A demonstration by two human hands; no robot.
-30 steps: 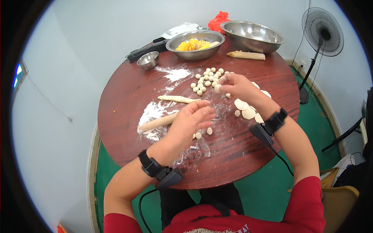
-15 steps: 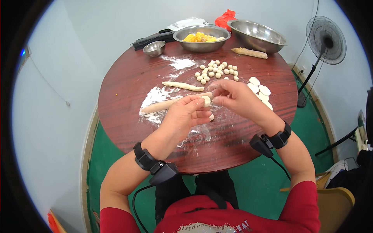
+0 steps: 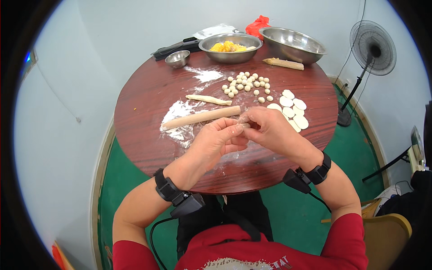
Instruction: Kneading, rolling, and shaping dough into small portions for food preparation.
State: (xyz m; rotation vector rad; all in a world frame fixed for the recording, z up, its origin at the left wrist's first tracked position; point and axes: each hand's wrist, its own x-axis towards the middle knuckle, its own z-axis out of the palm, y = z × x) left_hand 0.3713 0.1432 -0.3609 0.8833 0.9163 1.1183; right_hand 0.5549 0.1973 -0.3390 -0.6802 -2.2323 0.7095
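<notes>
My left hand (image 3: 216, 139) and my right hand (image 3: 270, 130) meet over the near middle of the table, fingers pinched together on a small pale dough piece (image 3: 244, 126), mostly hidden by them. A wooden rolling pin (image 3: 198, 117) lies on white flour (image 3: 175, 110) just beyond my left hand. Behind it is a long rope of dough (image 3: 207, 99). Several small dough balls (image 3: 243, 81) are grouped farther back. Thin flat dough rounds (image 3: 299, 103) lie in a cluster beyond my right hand.
The round table (image 3: 139, 108) holds a small steel bowl (image 3: 177, 58), a steel bowl with yellow food (image 3: 228, 49), a large steel bowl (image 3: 292, 45), a wooden bundle (image 3: 283, 63), a red bag (image 3: 257, 26) and a black object (image 3: 167, 50). A fan (image 3: 373, 47) stands at right, near a chair (image 3: 384, 231).
My right hand has come down and left from the group of balls with a dough piece, and my fingers have closed round it together with my left hand's.
</notes>
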